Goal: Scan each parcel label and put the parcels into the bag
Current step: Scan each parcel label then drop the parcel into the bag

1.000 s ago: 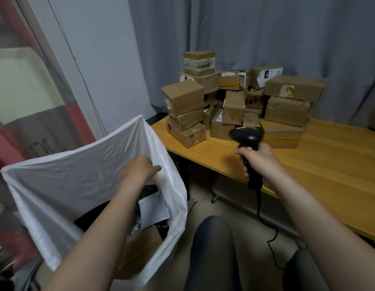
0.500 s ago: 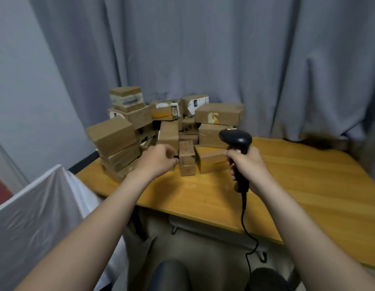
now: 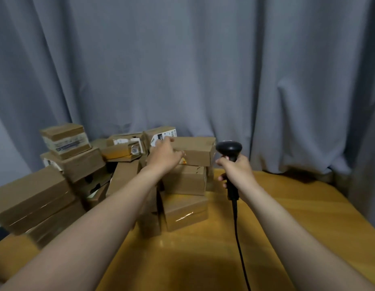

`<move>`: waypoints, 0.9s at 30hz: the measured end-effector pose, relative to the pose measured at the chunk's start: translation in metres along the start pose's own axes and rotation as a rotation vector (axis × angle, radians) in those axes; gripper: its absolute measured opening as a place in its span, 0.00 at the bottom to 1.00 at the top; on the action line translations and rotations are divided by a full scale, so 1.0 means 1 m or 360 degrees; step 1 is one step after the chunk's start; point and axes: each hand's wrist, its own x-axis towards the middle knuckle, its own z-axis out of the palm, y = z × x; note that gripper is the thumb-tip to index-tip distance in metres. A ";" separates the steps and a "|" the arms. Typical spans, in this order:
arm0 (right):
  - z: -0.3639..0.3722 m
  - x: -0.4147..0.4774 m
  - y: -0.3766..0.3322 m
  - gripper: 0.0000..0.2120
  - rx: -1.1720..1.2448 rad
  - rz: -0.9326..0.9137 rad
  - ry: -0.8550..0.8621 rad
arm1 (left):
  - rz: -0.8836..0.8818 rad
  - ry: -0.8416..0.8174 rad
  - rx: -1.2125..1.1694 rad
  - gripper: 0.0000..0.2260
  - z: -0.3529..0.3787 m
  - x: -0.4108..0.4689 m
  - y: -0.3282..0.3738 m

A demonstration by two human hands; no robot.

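We note the parcels (image 3: 35,194) heaped at the tabletop's (image 3: 287,217) far left corner. Several carry white labels whose print is too small for us to read. The left hand (image 3: 163,156) has its grip closed on the left end of the top parcel (image 3: 196,151) of a three-high stack, thumb on the lid, fingers over a half-hidden orange mark on its front, the box's long axis running along the far edge. The right hand (image 3: 237,169) has its grip wrapped round the handle of the black scanner (image 3: 229,148), held upright just right of that parcel, its cable (image 3: 238,238) trailing toward the near edge.
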 end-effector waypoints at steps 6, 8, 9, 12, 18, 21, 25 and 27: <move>0.023 0.051 0.023 0.04 0.0166 0.0136 -0.0065 | -0.0539 0.0096 -0.0350 0.33 0.028 0.046 -0.035; 0.030 0.059 0.029 0.04 0.0249 0.0140 -0.0038 | -0.0548 0.0072 -0.0425 0.34 0.037 0.050 -0.044; 0.032 0.062 0.032 0.05 0.0273 0.0137 -0.0020 | -0.0528 0.0065 -0.0501 0.33 0.041 0.051 -0.048; 0.033 0.063 0.037 0.07 0.0292 0.0132 0.0001 | -0.0485 0.0098 -0.0814 0.32 0.045 0.052 -0.051; 0.023 0.055 0.036 0.07 0.0220 0.0013 0.0163 | -0.0328 0.0365 -0.0928 0.29 0.035 0.041 -0.036; 0.017 0.042 0.027 0.08 0.0219 -0.0085 0.0262 | -0.0069 0.0461 -0.0683 0.37 0.020 0.030 -0.021; 0.005 0.014 0.003 0.05 0.0326 -0.0201 0.0393 | 0.0200 0.0411 -0.0521 0.45 -0.010 0.008 0.000; -0.001 -0.003 -0.010 0.04 0.0349 -0.0269 0.0425 | 0.0304 0.0438 -0.0397 0.44 -0.024 -0.007 0.008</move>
